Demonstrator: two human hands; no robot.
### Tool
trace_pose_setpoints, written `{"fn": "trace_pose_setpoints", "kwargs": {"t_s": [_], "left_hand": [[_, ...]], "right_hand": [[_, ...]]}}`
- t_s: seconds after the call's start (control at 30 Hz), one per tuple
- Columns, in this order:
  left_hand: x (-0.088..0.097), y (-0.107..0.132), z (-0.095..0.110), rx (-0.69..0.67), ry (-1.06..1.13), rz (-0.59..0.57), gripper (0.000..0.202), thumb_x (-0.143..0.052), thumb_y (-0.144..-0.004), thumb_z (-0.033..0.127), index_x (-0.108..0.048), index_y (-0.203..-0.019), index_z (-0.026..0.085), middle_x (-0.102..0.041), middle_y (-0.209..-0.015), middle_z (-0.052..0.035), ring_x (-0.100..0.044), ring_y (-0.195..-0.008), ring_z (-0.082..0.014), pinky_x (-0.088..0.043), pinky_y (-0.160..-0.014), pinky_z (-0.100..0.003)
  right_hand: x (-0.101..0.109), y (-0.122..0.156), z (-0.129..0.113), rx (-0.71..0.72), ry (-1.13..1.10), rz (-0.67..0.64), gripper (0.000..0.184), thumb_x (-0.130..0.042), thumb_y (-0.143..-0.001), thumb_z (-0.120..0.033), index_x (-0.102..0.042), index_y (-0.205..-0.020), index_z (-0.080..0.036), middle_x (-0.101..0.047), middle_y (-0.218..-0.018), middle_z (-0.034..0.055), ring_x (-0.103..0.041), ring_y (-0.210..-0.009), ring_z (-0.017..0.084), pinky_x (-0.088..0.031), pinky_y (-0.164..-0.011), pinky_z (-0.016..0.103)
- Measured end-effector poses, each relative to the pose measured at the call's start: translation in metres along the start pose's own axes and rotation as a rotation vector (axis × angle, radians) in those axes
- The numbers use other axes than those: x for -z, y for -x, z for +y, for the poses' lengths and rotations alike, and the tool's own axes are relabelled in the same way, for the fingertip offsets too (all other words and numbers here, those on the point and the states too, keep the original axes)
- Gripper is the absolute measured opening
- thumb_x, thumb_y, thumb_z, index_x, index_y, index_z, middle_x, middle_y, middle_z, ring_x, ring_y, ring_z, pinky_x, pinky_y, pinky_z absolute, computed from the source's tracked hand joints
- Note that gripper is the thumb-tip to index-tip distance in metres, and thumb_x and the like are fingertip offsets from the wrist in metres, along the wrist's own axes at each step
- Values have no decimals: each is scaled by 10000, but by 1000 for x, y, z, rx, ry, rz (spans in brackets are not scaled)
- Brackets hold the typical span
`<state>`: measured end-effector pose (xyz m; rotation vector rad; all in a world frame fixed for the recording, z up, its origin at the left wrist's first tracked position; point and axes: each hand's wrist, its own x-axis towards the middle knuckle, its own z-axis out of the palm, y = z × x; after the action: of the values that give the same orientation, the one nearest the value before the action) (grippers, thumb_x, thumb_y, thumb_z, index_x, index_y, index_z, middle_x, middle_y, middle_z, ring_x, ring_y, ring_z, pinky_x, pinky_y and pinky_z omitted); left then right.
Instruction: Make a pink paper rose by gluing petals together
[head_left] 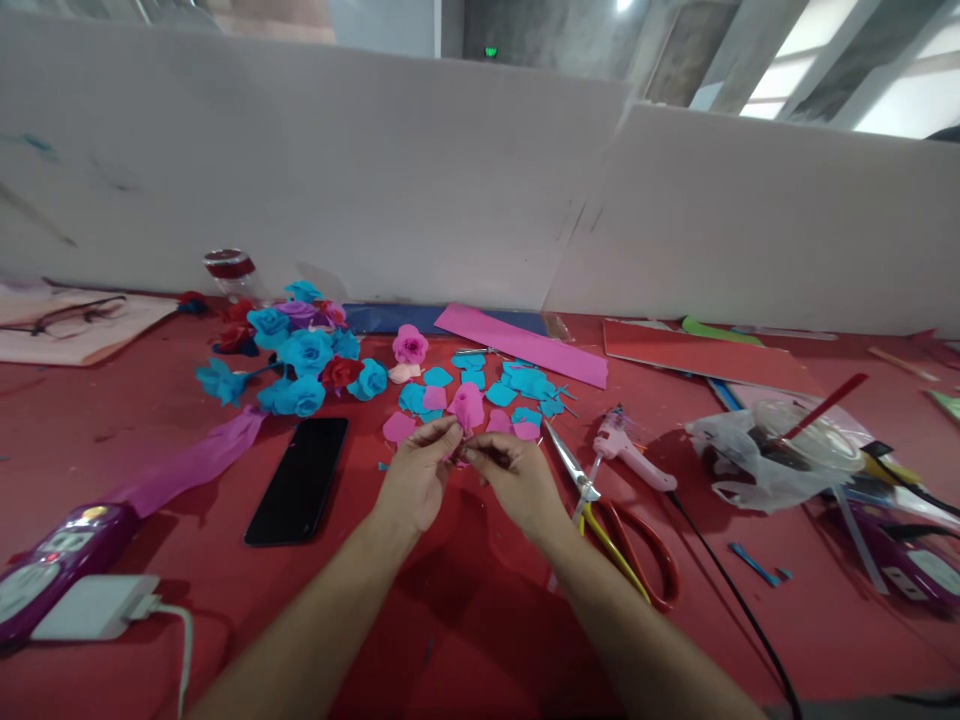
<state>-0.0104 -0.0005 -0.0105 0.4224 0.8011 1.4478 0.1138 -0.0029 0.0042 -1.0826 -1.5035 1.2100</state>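
Observation:
My left hand (418, 472) and my right hand (516, 478) meet above the red table (465, 620), both pinching a small pink paper flower bud (466, 407) at its base. The fingers of each hand are closed around its lower end. Just beyond the bud lie several loose blue and pink paper petals (517, 385). A finished pink rose (410, 345) sits behind them.
A heap of blue, purple and red paper roses (304, 355) lies left of the petals, a black phone (298, 480) near my left hand. Red-handled scissors (619, 525) and a glue gun (628, 455) lie at right, then a plastic cup in a bag (780, 455). White boards wall the back.

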Motion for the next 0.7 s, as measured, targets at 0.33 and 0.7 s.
{"fn": "trace_pose_setpoints", "kwargs": {"t_s": [0.33, 0.7], "left_hand": [[-5, 3, 2, 9, -1, 26, 211, -835, -490, 191, -690, -639, 154, -641, -607, 24, -547, -558, -68, -419, -556, -202], [-5, 3, 2, -65, -117, -74, 168, -810, -552, 248, -696, -638, 159, -622, -622, 27, -518, -594, -65, -412, -602, -199]], "right_hand": [[2, 0, -3, 13, 53, -16, 188, -568, -756, -173, -732, -841, -205, -706, -757, 10, -624, -718, 162, -479, -692, 281], [3, 0, -6, -3, 35, -31, 178, -564, -750, -168, -729, -808, -202, -711, -761, 8, -632, -732, 158, -488, -712, 270]]}}
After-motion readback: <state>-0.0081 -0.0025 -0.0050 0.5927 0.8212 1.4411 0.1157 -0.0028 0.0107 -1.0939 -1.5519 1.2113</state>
